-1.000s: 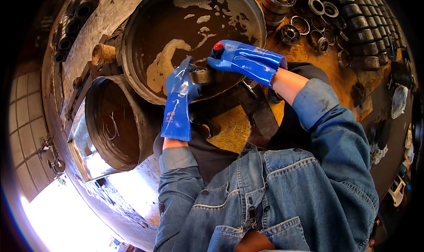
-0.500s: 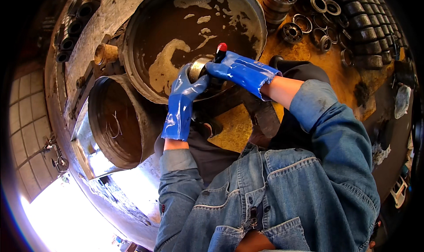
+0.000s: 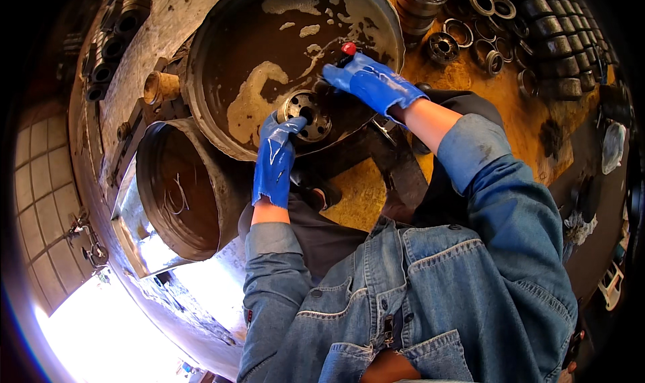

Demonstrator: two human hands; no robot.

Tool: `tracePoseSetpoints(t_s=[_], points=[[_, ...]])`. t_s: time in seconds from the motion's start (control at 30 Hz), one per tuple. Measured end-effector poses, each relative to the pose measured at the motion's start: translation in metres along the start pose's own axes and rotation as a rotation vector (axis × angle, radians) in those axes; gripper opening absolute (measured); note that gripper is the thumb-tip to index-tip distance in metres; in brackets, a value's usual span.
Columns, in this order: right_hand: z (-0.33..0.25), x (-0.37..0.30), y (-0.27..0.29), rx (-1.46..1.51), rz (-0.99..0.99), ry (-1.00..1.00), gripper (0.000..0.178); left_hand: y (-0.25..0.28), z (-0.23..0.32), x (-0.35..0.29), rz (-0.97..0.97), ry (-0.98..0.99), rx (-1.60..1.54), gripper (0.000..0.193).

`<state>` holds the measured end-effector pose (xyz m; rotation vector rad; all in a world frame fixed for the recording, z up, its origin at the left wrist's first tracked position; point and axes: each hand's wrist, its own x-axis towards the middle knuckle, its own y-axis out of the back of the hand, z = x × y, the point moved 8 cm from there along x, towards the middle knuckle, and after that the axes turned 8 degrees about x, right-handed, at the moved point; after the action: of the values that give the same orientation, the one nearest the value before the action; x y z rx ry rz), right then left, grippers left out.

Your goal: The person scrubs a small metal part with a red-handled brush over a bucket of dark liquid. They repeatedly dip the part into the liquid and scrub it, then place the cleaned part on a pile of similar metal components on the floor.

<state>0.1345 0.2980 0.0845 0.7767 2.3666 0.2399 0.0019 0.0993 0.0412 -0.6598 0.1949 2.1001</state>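
Observation:
My left hand (image 3: 275,151), in a blue rubber glove, grips a round metal ring part (image 3: 306,116) by its left edge. The part has a large centre hole and smaller holes around it, and its holed face is turned up over the near side of a wide pan of murky liquid (image 3: 222,54). My right hand (image 3: 376,84), gloved in the same blue, is apart from the part, to its upper right. It is closed on a dark tool with a red end (image 3: 348,48); the rest of that tool is hidden by the hand.
An open metal drum (image 3: 211,181) lies left of the pan, near a wooden block (image 3: 161,87). Right of the pan are stacked metal wheels (image 3: 420,7), several loose rings (image 3: 459,32) and rows of dark cylinders (image 3: 557,50). Foam patches float in the pan.
My right hand has moved away from the metal part, up and to the right, with the red-ended tool. My left hand has tilted the part so its holed face shows.

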Motion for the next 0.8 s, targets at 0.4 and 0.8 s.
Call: tracePoseSetpoints(t_s=[0.4,0.8], points=[[-0.003,0.010,-0.022,-0.001,-0.036,-0.065,0.049,0.003,-0.004,0.005,0.035,0.014,-0.046,0.050],[-0.016,-0.014,-0.021,0.004,-0.033,0.045,0.039,0.005,-0.003,-0.002,0.005,-0.062,-0.030,0.043]])
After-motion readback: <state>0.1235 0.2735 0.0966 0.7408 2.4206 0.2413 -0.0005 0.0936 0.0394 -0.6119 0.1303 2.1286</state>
